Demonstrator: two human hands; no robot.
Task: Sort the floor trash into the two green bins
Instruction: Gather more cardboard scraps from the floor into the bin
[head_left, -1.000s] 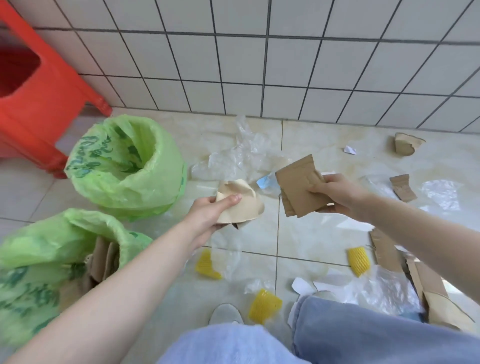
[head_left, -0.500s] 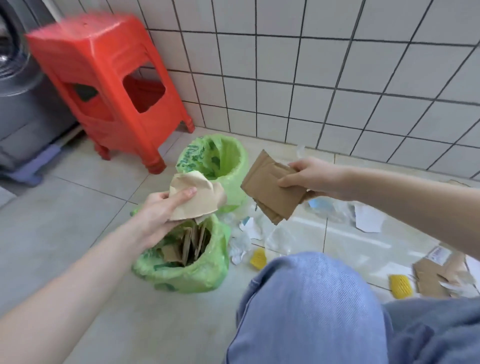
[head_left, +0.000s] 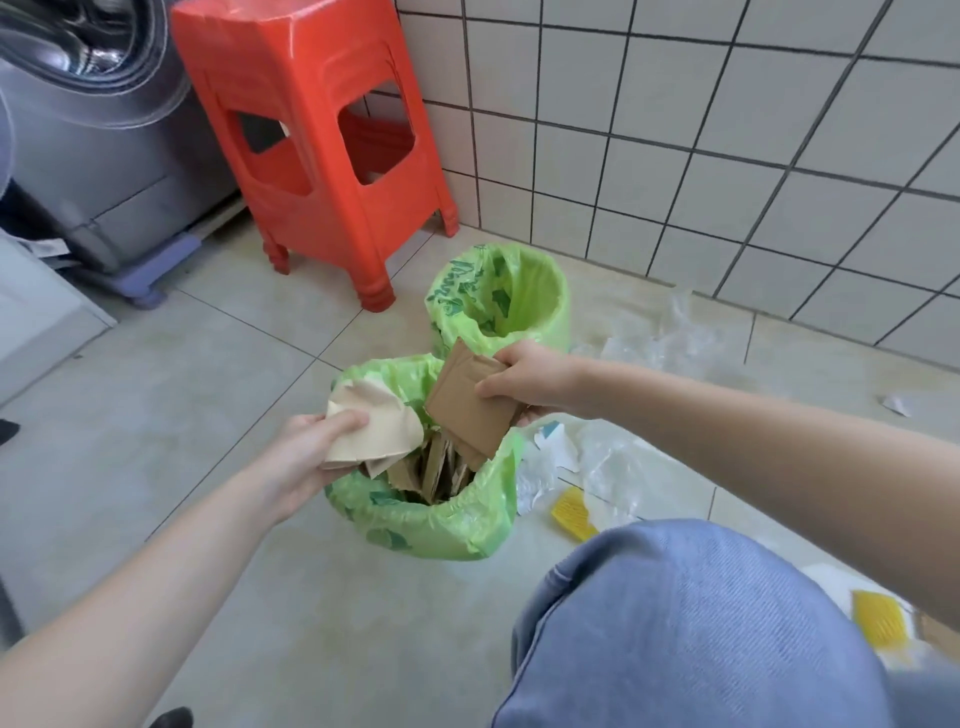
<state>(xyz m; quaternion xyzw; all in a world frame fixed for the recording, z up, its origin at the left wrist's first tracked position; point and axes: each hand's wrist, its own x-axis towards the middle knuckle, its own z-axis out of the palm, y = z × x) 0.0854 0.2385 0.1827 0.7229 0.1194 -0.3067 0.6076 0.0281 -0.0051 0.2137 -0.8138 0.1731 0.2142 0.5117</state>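
Two green-lined bins stand on the floor. The near bin (head_left: 431, 525) holds several brown cardboard scraps; the far bin (head_left: 550, 322) looks empty inside. My left hand (head_left: 306, 447) grips a crumpled beige paper cup (head_left: 374, 421) over the near bin's left rim. My right hand (head_left: 524, 379) pinches a stack of brown cardboard pieces (head_left: 467, 402) over that bin's right side, their lower edge dipping into its mouth.
A red plastic stool (head_left: 322, 135) stands behind the bins beside a grey washing machine (head_left: 98, 135). Clear plastic film (head_left: 660, 338), white paper scraps (head_left: 556, 447) and yellow foam nets (head_left: 571, 514) lie on the floor to the right. My knee (head_left: 691, 629) fills the lower right.
Both hands have swung left from the floor litter and come down over the near bin, still holding the cup and the cardboard. The view has turned left with them.
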